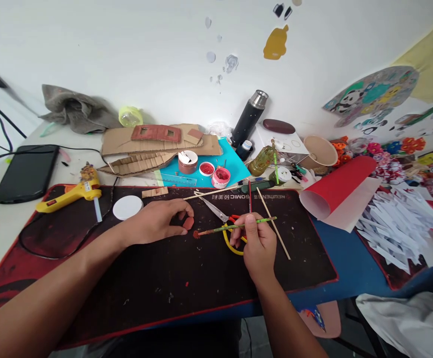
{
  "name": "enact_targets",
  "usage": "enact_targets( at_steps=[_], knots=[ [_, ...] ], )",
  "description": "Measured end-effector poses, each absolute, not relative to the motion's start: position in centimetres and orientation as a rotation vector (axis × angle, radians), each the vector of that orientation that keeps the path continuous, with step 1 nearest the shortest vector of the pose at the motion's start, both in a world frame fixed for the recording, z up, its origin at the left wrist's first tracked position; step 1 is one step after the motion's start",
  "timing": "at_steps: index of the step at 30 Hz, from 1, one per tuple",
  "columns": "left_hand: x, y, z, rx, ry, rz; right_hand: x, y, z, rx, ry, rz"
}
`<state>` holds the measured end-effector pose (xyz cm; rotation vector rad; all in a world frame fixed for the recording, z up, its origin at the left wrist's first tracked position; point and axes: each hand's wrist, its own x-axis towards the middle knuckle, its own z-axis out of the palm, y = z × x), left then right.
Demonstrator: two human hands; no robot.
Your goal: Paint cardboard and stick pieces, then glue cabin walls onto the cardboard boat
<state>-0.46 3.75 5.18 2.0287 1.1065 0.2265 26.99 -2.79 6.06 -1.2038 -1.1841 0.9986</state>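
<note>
Between the thumb and fingers of my left hand (160, 221) is a small reddish-brown disc (188, 223), held just above the black mat. My right hand (259, 243) grips a green-handled paintbrush (234, 226), its red-brown tip pointing left toward the disc and apart from it. A dab of red-brown paint (196, 234) shows by the bristles. Scissors (216, 209) with red and yellow handles lie under and behind my right hand. Behind my hands stand a brown paint jar (187, 163) and an open pink-red paint jar (221, 176) on a blue sheet.
A yellow glue gun (70, 196) and a white lid (127, 207) lie left on the mat (186, 298). Cardboard pieces (137, 164), one painted, lie at the back near a black thermos (249, 117). Rolled red paper (341, 189) and white paper strips (395, 223) are at right.
</note>
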Motion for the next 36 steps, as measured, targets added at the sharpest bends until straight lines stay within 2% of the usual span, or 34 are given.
enact_targets(
  at_steps=[6,13,36],
  knots=[
    [-0.7,2.9,3.9,1.776,1.033,0.495,26.8,-2.6,6.8,-1.208,-1.144,0.94],
    [-0.4,2.2,3.5,1.796,1.052,0.703,26.0,-2.5,7.3,-1.158,-1.165,0.881],
    [-0.5,2.2,3.4,1.745,0.962,0.927,25.6,-2.4,7.6,-1.131,-1.108,0.879]
  ],
)
